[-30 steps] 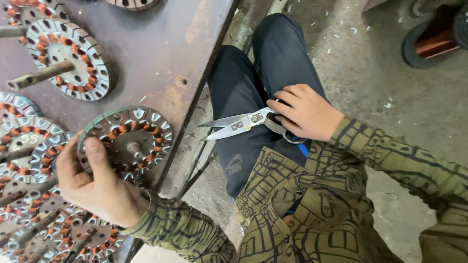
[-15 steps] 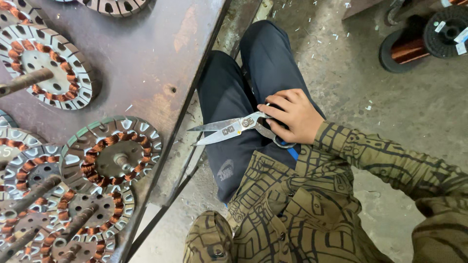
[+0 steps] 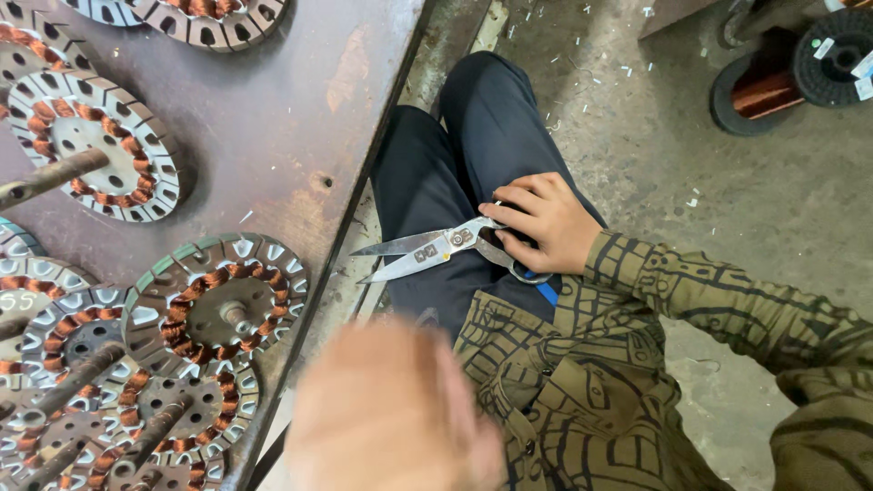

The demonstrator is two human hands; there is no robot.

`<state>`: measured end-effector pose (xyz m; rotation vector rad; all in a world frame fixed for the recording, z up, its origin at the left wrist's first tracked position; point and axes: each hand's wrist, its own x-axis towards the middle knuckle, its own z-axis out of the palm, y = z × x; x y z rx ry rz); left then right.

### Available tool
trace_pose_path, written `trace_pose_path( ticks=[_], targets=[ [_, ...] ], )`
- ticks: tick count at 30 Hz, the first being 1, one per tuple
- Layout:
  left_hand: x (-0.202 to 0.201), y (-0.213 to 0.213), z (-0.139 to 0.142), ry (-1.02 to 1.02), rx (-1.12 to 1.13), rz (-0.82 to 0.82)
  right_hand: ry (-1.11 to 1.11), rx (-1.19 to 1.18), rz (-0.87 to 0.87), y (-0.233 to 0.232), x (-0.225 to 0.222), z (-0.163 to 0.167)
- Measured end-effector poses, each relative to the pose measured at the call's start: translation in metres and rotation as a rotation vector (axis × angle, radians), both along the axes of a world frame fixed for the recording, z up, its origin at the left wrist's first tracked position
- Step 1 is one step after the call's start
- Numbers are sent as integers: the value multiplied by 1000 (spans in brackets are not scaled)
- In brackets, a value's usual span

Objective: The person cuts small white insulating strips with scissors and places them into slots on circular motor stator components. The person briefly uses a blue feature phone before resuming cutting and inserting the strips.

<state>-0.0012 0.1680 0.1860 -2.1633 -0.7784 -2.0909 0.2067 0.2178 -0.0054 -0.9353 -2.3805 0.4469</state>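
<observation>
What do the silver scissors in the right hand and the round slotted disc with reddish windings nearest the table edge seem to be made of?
Silver scissors: bare metal, probably steel, with shiny grey blades, held by the right hand.
Round slotted disc: dull grey metal body, its slots wound with what looks like copper wire, reddish-orange and glossy.

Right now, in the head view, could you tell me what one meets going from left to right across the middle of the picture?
Wound stator disc with a rod → bare brown table → scissors → right hand → copper wire spool on the floor.
</observation>
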Motion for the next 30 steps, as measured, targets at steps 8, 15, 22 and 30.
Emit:
trace_pose_path(
  ticks=[8, 15, 22, 30],
  targets=[
    [-29, 204, -73, -225, -569, 90, 12, -3, -14, 2, 2, 1],
    [-67, 239, -54, -7, -311, 527, 25, -20, -46, 5, 4, 2],
    [-76, 241, -75, -588, -317, 149, 14, -26, -42, 5, 3, 2],
    [-100, 248, -85, -675, -265, 114, 7, -7, -47, 5, 4, 1]
  ],
)
